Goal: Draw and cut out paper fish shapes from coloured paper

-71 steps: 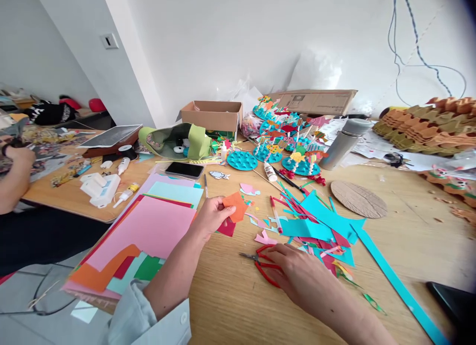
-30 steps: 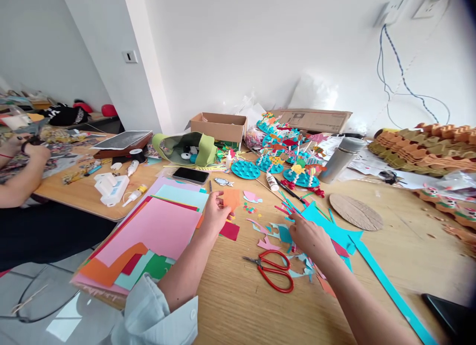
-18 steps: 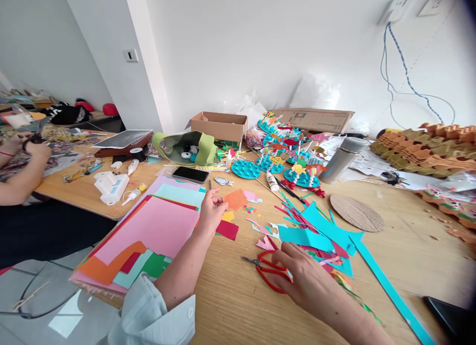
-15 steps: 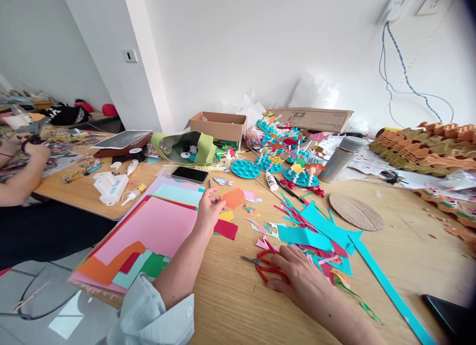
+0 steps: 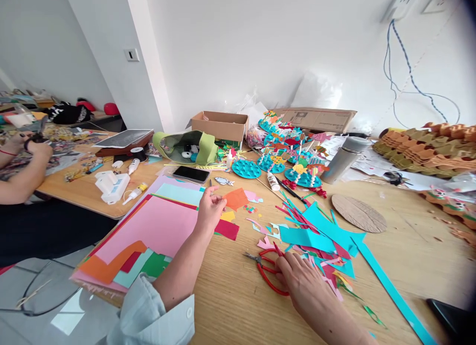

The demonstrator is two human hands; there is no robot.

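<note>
Fingers [image 5: 286, 270] of right hand [image 5: 301, 285] rest over red-handled scissors [image 5: 268, 274], grip unclear. Left-hand fingers [image 5: 217, 199] open, relaxed, just beside orange paper scrap [image 5: 236, 199], which lies on wooden surface [image 5: 230, 305] between pink paper stack [image 5: 148, 231] and cyan offcuts [image 5: 305, 236]. Versus first frame: left fingers now lifted clear of scrap; right hand on scissors as before.

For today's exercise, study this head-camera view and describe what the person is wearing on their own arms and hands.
The left arm wears a loose, pale blue shirt sleeve, folded back, with a round white button on its cuff. The left hand and right hand are bare, with no gloves. No sleeve shows on the right arm within the frame.
</note>
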